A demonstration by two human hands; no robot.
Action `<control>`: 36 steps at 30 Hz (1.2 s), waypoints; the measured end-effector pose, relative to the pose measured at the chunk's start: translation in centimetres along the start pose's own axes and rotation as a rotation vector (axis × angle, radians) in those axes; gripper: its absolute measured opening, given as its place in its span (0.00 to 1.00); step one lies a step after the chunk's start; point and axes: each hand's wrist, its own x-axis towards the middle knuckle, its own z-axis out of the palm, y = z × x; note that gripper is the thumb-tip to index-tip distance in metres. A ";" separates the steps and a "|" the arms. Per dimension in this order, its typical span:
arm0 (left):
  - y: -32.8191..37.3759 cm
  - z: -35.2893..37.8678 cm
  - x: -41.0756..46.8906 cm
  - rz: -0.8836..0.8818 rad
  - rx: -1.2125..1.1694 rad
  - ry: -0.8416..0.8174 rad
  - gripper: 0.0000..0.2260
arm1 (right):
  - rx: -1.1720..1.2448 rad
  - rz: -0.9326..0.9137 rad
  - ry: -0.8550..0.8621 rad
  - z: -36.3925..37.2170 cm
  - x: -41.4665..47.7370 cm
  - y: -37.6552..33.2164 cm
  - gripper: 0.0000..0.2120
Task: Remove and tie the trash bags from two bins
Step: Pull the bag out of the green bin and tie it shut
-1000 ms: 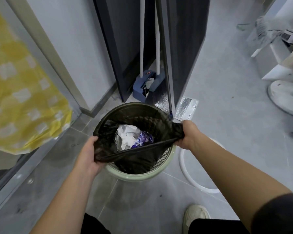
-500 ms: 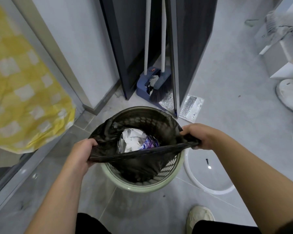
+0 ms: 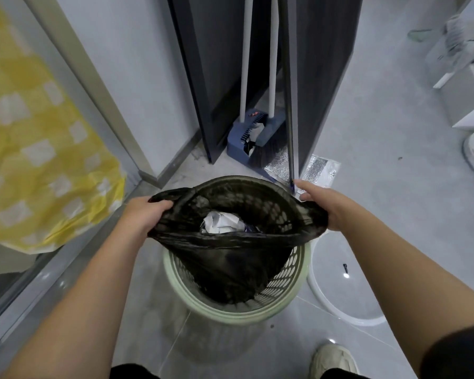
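**Both hands gripping the black bag over the green bin**

I am holding the black trash bag (image 3: pixel 230 258) by its mouth with 2 hands. My left hand (image 3: pixel 145 214) is clamping the bag's left edge, its fingers curling over the bunched plastic. My right hand (image 3: pixel 323 203) is gripping the right edge, with the film gathering under my palm. The near edge of the bag is stretching in a taut band between my hands, clear of the near rim of the pale green perforated bin (image 3: pixel 230 314). The far edge is lying over the far rim. The body of the bag is hanging down inside the bin, and crumpled white paper (image 3: pixel 220 221) is showing through the open mouth, with something purple just beside it.

The bin is standing on the grey tiled floor (image 3: pixel 381 187). Behind it, a blue dustpan and broom (image 3: pixel 253 138) with 2 white handles are leaning between dark panels (image 3: pixel 320 77). A silvery foil sheet (image 3: pixel 322 170) is lying on the floor near my right hand. A white ring (image 3: pixel 316 291) is lying just right of the bin. A yellow checked cloth (image 3: pixel 39 160) is hanging at the left. My pale shoe (image 3: pixel 331 361) is showing at the bottom edge.
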 end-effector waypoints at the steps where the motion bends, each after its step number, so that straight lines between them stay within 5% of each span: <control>1: -0.1 0.1 0.5 0.070 0.079 0.054 0.07 | -0.084 -0.016 -0.013 -0.1 0.2 -0.3 0.18; 4: -0.5 0.3 1.5 0.241 0.174 0.202 0.09 | -0.289 -0.165 0.059 -0.6 0.5 -0.7 0.02; 10: -0.2 1.0 1.0 0.406 -0.163 0.331 0.11 | -0.416 -0.576 0.193 -0.9 1.2 -0.3 0.08; 13: -0.3 0.8 0.8 0.454 -0.039 0.350 0.09 | -0.677 -0.562 0.165 -1.5 1.2 -0.3 0.16; 17: -0.6 1.2 0.6 0.514 0.219 0.296 0.02 | -0.984 -0.537 0.275 -1.8 1.8 0.2 0.11; 21: -0.3 1.6 0.1 0.563 0.188 0.342 0.13 | -0.693 -0.620 0.455 -0.7 1.2 -0.4 0.12; 26: 0.6 1.3 -0.4 0.436 -0.033 0.392 0.14 | -0.138 -0.582 0.288 -0.2 -0.1 -1.3 0.15; 30: 0.1 -0.4 -1.1 0.668 0.114 0.209 0.13 | -0.166 -0.526 0.191 -1.4 -1.8 -0.9 0.07; 33: -0.6 -2.0 -2.0 0.796 0.380 -0.030 0.11 | -0.442 -0.551 0.122 -2.5 -2.5 0.4 0.21; 36: -0.6 -3.1 -2.9 0.769 0.588 -0.146 0.28 | -0.807 -0.598 0.024 -3.2 -3.1 1.6 0.29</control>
